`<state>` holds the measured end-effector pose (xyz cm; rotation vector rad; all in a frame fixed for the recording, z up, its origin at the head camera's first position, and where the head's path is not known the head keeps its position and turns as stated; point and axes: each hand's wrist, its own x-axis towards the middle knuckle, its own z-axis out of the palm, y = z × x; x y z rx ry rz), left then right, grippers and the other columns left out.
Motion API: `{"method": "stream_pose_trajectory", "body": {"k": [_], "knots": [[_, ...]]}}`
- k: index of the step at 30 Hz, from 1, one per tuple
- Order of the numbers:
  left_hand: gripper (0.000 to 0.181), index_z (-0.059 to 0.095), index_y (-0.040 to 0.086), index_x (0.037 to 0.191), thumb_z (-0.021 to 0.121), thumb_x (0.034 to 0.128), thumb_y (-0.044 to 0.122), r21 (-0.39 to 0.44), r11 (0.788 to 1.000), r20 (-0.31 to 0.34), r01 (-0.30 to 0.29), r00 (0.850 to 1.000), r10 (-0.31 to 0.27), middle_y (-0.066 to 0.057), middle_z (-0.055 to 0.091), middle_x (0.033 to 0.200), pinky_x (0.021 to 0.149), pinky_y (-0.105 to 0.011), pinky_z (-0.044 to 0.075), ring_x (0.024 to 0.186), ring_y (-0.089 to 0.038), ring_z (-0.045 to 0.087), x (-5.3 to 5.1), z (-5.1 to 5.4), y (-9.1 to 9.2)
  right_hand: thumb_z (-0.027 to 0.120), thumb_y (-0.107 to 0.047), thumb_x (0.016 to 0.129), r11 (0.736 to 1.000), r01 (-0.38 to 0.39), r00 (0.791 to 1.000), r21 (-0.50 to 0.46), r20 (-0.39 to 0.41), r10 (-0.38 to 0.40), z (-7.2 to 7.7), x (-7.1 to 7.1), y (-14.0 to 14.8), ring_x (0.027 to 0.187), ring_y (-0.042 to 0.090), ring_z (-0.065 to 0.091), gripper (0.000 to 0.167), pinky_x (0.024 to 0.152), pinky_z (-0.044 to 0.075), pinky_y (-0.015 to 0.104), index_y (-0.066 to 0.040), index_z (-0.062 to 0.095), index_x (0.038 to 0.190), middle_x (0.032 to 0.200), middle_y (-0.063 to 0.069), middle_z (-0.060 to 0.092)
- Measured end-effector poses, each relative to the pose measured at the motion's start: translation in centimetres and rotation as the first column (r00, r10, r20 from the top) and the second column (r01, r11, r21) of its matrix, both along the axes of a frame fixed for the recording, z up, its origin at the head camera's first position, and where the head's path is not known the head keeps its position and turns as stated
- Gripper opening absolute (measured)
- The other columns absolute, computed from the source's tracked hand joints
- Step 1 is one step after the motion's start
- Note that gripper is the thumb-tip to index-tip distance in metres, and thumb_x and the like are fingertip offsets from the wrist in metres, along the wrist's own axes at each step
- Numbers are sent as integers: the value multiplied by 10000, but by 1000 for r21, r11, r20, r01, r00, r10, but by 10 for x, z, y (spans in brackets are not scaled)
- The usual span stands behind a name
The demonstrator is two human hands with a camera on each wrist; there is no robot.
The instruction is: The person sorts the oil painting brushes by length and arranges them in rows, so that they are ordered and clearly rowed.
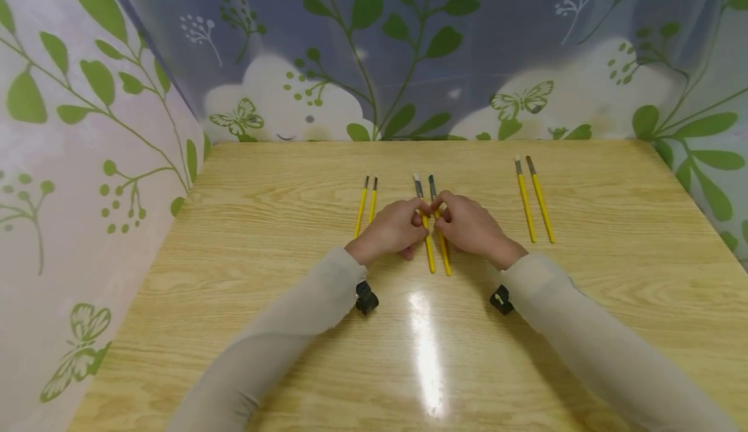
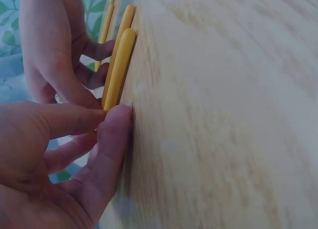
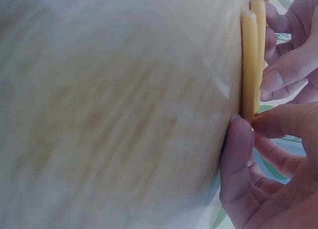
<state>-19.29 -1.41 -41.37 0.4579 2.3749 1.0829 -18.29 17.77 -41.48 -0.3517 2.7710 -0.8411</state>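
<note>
Two yellow-handled paintbrushes lie side by side on the table between the hands. My left hand [image 1: 397,225] pinches the pale-tipped paintbrush [image 1: 429,250] between thumb and fingertip. My right hand [image 1: 470,225] pinches the green-tipped paintbrush [image 1: 445,255] in the same way. Both brushes point away from me, with their handle ends toward me. The fingertips of both hands nearly meet around the upper handles. In the left wrist view, thumb and index finger close on the near yellow handle [image 2: 119,67]; the right wrist view shows a similar grip on a yellow handle [image 3: 249,65].
Two thinner yellow paintbrushes [image 1: 361,208] lie left, partly behind the left hand. Another pair of paintbrushes [image 1: 526,201] lies to the right. The wooden table [image 1: 263,328] ends at a leaf-patterned curtain [image 1: 327,62] at the back. Patterned cloth [image 1: 70,178] hangs on the left.
</note>
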Motion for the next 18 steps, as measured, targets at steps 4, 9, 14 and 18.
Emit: {"method": "stream_pose_trajectory", "body": {"k": [4, 9, 14, 18], "knots": [[400, 576, 115, 1473, 662, 1083, 119, 18, 1000, 4, -19, 1000, 19, -62, 579, 1041, 591, -301, 623, 583, -160, 652, 1, -1, 0, 604, -123, 1070, 1000, 6, 1000, 7, -1, -6, 2, 1, -2, 781, 242, 640, 319, 696, 501, 361, -57, 623, 1382, 1090, 164, 724], [400, 573, 113, 1469, 659, 1078, 110, 27, 999, -2, -19, 1000, 19, -63, 584, 1067, 589, -298, 620, 584, -165, 646, 2, -1, 0, 601, -130, 1077, 1000, 4, 1000, 6, 2, -4, 1, 2, -2, 773, 242, 641, 316, 674, 499, 352, -58, 619, 1384, 1107, 176, 724], [405, 584, 108, 1471, 673, 1076, 117, -5, 1000, -22, -9, 1000, 9, -62, 586, 1133, 572, -276, 602, 574, -150, 654, 4, 0, 0, 604, -136, 1078, 1000, 6, 1000, 3, 4, -6, 1, 2, -2, 821, 258, 659, 304, 694, 514, 363, -62, 618, 1373, 1136, 184, 731], [412, 590, 107, 1477, 675, 1074, 119, -18, 1000, -30, 0, 1000, -1, -64, 590, 1175, 560, -259, 582, 557, -147, 657, 5, 0, 1, 606, -137, 1074, 1000, 12, 1000, 6, 0, -12, 1, 2, -1, 859, 274, 662, 307, 711, 517, 375, -69, 617, 1373, 1156, 186, 731]]}}
